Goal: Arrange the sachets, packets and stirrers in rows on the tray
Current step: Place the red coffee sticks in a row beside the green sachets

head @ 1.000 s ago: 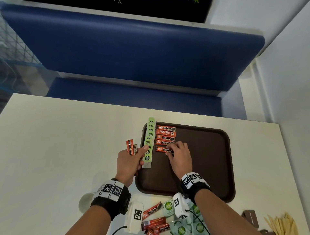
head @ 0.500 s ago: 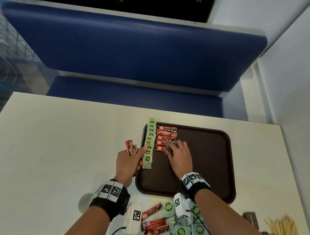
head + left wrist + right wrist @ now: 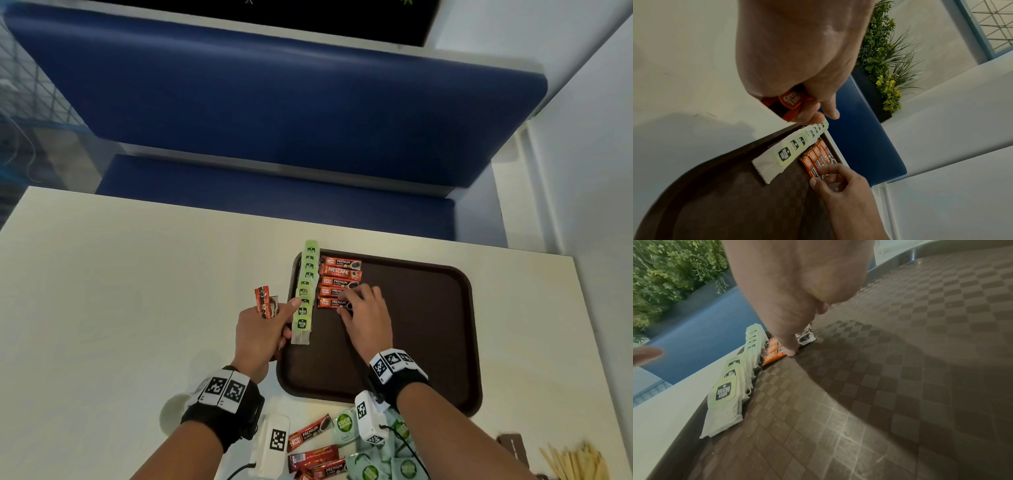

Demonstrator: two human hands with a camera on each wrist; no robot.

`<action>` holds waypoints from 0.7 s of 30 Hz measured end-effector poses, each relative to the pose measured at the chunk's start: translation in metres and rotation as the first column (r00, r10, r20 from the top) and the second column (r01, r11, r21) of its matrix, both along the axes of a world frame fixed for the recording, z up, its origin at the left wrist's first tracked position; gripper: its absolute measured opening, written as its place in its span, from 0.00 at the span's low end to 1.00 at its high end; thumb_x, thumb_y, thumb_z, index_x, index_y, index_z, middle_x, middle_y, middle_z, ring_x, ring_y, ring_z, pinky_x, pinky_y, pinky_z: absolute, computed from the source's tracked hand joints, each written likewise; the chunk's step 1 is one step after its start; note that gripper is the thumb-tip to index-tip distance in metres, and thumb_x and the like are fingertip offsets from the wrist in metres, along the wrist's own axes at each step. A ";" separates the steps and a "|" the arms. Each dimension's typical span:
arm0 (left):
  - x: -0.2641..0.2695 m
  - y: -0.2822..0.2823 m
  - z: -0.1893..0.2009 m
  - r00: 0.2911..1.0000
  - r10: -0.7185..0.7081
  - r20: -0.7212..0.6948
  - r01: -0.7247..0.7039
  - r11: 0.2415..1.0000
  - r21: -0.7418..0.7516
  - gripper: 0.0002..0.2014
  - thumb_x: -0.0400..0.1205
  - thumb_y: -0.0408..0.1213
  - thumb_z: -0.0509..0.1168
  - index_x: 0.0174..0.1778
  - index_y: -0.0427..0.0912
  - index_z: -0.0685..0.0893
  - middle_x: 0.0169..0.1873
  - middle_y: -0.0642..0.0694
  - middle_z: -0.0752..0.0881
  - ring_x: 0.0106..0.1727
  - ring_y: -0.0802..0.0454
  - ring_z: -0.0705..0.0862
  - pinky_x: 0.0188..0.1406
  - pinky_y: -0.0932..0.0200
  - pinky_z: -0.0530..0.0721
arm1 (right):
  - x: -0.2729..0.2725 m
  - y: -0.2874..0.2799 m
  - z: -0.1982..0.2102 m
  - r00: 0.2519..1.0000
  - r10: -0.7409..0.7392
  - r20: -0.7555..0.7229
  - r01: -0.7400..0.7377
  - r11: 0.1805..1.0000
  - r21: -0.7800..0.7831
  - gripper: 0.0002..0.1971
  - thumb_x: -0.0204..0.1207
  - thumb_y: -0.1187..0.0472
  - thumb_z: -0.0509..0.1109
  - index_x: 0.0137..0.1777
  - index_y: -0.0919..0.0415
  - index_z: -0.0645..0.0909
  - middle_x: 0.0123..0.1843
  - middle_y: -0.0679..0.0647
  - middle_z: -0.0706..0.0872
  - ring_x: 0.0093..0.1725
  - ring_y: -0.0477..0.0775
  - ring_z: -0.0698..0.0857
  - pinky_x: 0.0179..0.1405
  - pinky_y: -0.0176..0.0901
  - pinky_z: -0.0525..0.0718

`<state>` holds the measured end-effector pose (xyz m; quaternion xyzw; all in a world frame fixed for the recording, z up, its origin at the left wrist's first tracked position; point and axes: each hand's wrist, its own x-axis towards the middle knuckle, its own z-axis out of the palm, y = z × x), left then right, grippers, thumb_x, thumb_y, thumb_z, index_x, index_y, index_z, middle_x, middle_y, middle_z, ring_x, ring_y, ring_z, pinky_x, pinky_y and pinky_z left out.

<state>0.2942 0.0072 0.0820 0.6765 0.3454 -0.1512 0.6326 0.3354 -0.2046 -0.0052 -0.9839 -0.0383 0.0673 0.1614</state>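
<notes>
A brown tray (image 3: 428, 325) lies on the cream table. Green tea bags (image 3: 305, 294) overlap in a row along its left rim, and beside them several red coffee sachets (image 3: 339, 272) lie stacked in a row. My right hand (image 3: 359, 308) has curled fingers on the right end of the nearest sachet (image 3: 327, 303) and pinches it with the thumb, as the left wrist view shows (image 3: 830, 177). My left hand (image 3: 274, 318) grips spare red sachets (image 3: 263, 301) beside the tray, and its thumb touches the tea bag row.
Loose red sachets (image 3: 313, 435) and green-white packets (image 3: 344, 425) lie at the table's near edge below the tray. Wooden stirrers (image 3: 575, 462) and a brown packet (image 3: 512, 445) lie at the near right. A blue bench (image 3: 274, 120) stands behind the table.
Both hands have stayed where they were, with only the right fingers shifting slightly on the nearest sachet. The head camera has tilted a little.
</notes>
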 end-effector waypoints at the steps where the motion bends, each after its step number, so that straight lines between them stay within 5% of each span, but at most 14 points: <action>1: 0.000 0.000 0.000 1.000 -0.005 0.001 0.005 1.000 -0.002 0.18 0.84 0.52 0.78 0.39 0.39 0.92 0.26 0.44 0.88 0.23 0.54 0.80 0.23 0.62 0.78 | 0.000 0.000 0.001 1.000 0.001 -0.001 -0.001 1.000 -0.001 0.14 0.82 0.53 0.77 0.67 0.48 0.87 0.63 0.48 0.83 0.64 0.52 0.77 0.62 0.49 0.84; 5: 0.002 -0.001 -0.002 1.000 -0.015 -0.006 0.014 0.998 -0.059 0.21 0.86 0.53 0.75 0.43 0.35 0.91 0.28 0.42 0.87 0.25 0.53 0.80 0.25 0.60 0.79 | 0.000 0.000 0.007 1.000 -0.021 -0.020 0.022 0.999 0.045 0.20 0.82 0.51 0.77 0.72 0.49 0.83 0.66 0.49 0.82 0.66 0.52 0.77 0.65 0.50 0.84; 9: 0.010 -0.009 -0.001 0.991 0.120 -0.051 -0.130 0.917 -0.377 0.12 0.93 0.36 0.67 0.66 0.32 0.87 0.42 0.37 0.91 0.40 0.46 0.90 0.43 0.57 0.92 | -0.012 0.004 0.025 0.987 -0.143 -0.074 0.159 0.942 0.294 0.17 0.83 0.50 0.76 0.70 0.45 0.81 0.63 0.42 0.80 0.65 0.44 0.76 0.61 0.41 0.83; 11: 0.014 -0.016 0.004 0.987 0.147 -0.069 -0.162 0.845 -0.510 0.13 0.93 0.31 0.65 0.72 0.31 0.84 0.53 0.32 0.95 0.57 0.37 0.94 0.63 0.47 0.92 | -0.021 0.006 0.042 0.974 -0.165 -0.158 0.222 0.842 0.492 0.11 0.83 0.51 0.76 0.63 0.46 0.84 0.57 0.40 0.83 0.57 0.40 0.82 0.55 0.35 0.82; 13: 0.017 -0.022 0.013 0.990 0.130 -0.047 -0.131 0.772 -0.622 0.16 0.91 0.31 0.65 0.75 0.32 0.83 0.63 0.32 0.93 0.68 0.37 0.92 0.77 0.40 0.85 | -0.029 0.009 0.066 0.941 -0.102 -0.324 0.309 0.651 0.693 0.07 0.84 0.52 0.77 0.58 0.51 0.87 0.51 0.45 0.90 0.50 0.42 0.89 0.49 0.34 0.84; 15: 0.019 -0.030 0.022 0.995 0.098 -0.017 -0.082 0.718 -0.691 0.19 0.90 0.34 0.65 0.77 0.34 0.83 0.69 0.35 0.92 0.72 0.41 0.91 0.77 0.39 0.83 | -0.035 0.011 0.086 0.885 0.000 -0.465 0.405 0.489 0.773 0.09 0.83 0.51 0.78 0.57 0.55 0.88 0.49 0.51 0.93 0.46 0.49 0.92 0.44 0.39 0.86; 21: 0.023 -0.036 0.025 0.999 0.011 0.031 0.014 0.725 -0.688 0.18 0.95 0.36 0.60 0.79 0.37 0.83 0.72 0.39 0.90 0.75 0.43 0.88 0.77 0.42 0.83 | -0.038 0.008 0.108 0.855 -0.009 -0.518 0.490 0.339 0.803 0.09 0.82 0.61 0.79 0.60 0.61 0.89 0.51 0.62 0.93 0.43 0.54 0.92 0.43 0.46 0.89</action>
